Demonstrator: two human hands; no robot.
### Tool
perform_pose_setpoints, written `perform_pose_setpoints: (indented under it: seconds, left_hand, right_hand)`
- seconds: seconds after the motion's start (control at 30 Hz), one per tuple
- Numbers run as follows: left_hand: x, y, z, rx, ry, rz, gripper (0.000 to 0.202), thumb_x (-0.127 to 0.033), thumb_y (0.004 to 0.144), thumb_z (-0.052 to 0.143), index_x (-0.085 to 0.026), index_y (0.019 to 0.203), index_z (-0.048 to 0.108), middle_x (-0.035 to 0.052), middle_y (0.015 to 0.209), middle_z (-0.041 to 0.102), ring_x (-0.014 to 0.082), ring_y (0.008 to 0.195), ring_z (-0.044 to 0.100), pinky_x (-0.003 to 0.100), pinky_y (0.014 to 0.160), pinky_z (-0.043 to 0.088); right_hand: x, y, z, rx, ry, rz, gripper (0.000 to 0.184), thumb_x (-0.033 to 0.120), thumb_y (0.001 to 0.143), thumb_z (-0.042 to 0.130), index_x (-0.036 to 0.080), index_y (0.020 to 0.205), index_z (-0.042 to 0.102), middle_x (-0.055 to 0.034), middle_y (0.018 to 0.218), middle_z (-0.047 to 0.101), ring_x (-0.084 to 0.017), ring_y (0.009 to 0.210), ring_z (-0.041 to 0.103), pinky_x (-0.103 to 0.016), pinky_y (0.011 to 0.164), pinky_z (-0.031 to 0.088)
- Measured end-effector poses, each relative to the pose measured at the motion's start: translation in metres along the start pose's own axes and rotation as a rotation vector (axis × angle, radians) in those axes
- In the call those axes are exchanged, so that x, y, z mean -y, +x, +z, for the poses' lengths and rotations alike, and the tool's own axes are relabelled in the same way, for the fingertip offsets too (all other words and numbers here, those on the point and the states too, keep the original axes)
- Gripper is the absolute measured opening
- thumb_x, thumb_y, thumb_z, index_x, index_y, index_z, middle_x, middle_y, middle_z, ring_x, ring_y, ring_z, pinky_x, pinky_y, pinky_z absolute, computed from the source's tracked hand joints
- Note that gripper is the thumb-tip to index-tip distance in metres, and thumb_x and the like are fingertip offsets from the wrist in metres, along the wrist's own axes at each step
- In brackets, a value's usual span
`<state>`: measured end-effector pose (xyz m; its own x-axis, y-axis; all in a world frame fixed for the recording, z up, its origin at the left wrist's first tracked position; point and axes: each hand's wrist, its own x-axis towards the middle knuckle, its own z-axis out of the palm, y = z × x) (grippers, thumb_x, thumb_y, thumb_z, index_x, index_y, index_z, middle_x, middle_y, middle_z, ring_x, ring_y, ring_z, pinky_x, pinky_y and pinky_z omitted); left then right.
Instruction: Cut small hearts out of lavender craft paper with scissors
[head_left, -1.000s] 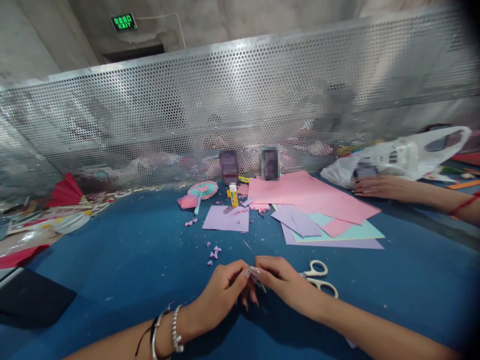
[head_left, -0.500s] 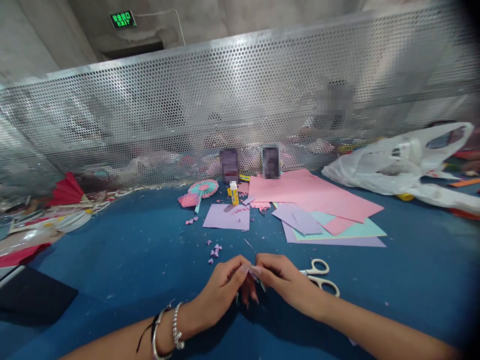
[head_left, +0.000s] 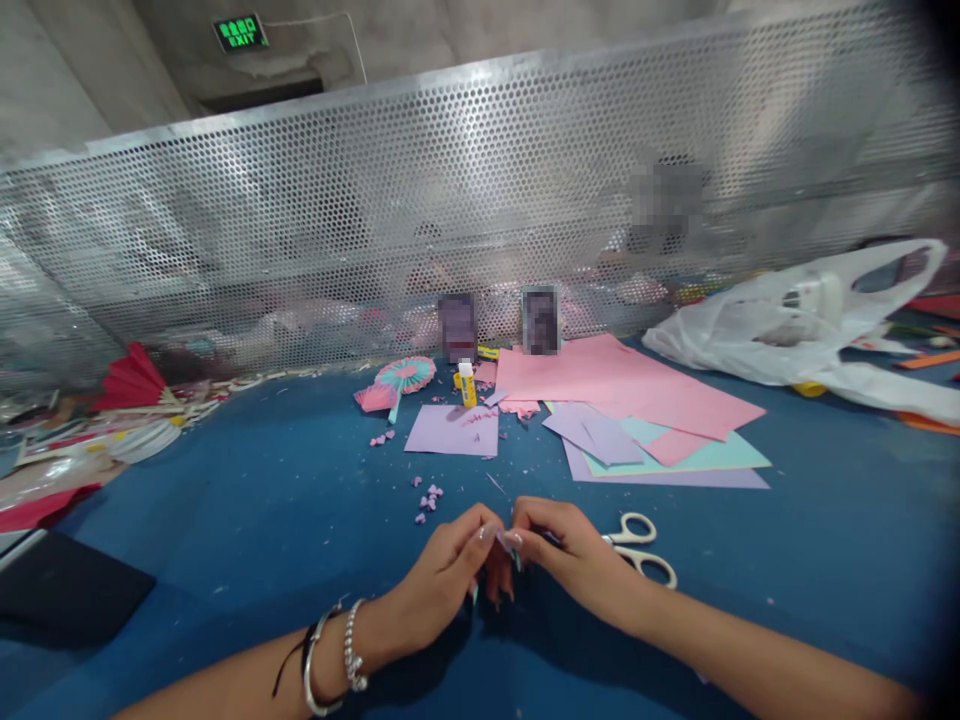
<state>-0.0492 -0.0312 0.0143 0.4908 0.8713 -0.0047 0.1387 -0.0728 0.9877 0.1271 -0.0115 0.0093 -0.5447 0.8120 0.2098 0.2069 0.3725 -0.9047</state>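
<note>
My left hand and my right hand meet low over the blue table, thumbs and forefingers pinched. Between their tips shows a small piece of purple paper, mostly covered by the fingers. Scissors with cream handles lie just right of my right hand, which hides their blades. Beyond my left hand sits a loose cluster of tiny folded purple paper pieces. Farther off, a purple sheet has a yellow glue stick upright at its back edge.
Pink, mint and purple sheets overlap at the right. A paper fan in pink and mint lies back left. A white plastic bag sits far right, a dark flat object at left. A perforated metal screen closes the back.
The fingertips have shifted slightly, and a little more of the purple piece shows between them. The view has tilted a touch; the things on the table have stayed put.
</note>
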Motion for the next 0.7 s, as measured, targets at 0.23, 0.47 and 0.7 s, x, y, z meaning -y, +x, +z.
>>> perform_pose_setpoints:
  seconds: [0.23, 0.47, 0.7]
  left_hand:
    - [0.003, 0.0005, 0.0004, -0.015, 0.01, -0.009, 0.03, -0.04, 0.091, 0.036, -0.014, 0.08, 0.049, -0.0007, 0.064, 0.054, 0.0081, 0.055, 0.05, 0.019, 0.052, 0.038]
    - [0.0013, -0.0006, -0.002, -0.037, -0.042, -0.027, 0.03, -0.042, 0.09, 0.039, -0.016, 0.077, 0.046, -0.0037, 0.059, 0.049, 0.0074, 0.052, 0.046, 0.02, 0.054, 0.038]
    - [0.0016, -0.0005, -0.0048, 0.037, -0.174, -0.08, 0.03, -0.045, 0.088, 0.041, -0.017, 0.076, 0.042, -0.0069, 0.052, 0.04, 0.0064, 0.045, 0.036, 0.018, 0.049, 0.036]
  right_hand:
    - [0.0029, 0.0003, 0.0004, 0.054, -0.038, -0.014, 0.037, 0.04, 0.092, 0.035, 0.017, 0.064, 0.044, 0.0022, 0.064, 0.049, -0.01, 0.061, 0.046, -0.021, 0.059, 0.036]
    - [0.0036, -0.0005, 0.0007, 0.031, 0.072, 0.039, 0.027, 0.041, 0.083, 0.052, 0.017, 0.072, 0.046, 0.004, 0.065, 0.047, -0.009, 0.06, 0.043, -0.021, 0.055, 0.035]
    - [0.0067, -0.0015, -0.001, -0.031, 0.069, -0.14, 0.017, 0.034, 0.077, 0.063, 0.018, 0.08, 0.058, -0.0006, 0.078, 0.055, -0.011, 0.069, 0.05, -0.024, 0.064, 0.042]
